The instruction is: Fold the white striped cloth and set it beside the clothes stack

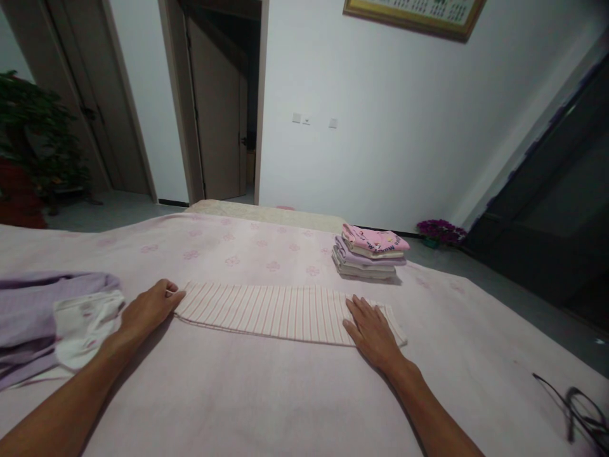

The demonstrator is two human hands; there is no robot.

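Note:
A striped cream and pink garment (266, 312), folded into a long strip like a pair of trousers, lies flat across the pink sheet. At its left end, my left hand (155, 304) is closed, pinching the narrower edge between thumb and fingers. My right hand (371, 329) rests palm down near the opposite end, with its fingers stretched over the cloth. Beyond the right hand sits a stack of folded clothes (371, 252), a pink printed piece on top and lilac and cream ones below.
Unfolded lilac clothing (42, 304) with a white patterned piece (88, 327) lies left of my left forearm. Black-framed glasses (578, 409) lie at the near right. The pale pink sheet (285, 393) has a far edge, with a wall and doorway (219, 108) behind.

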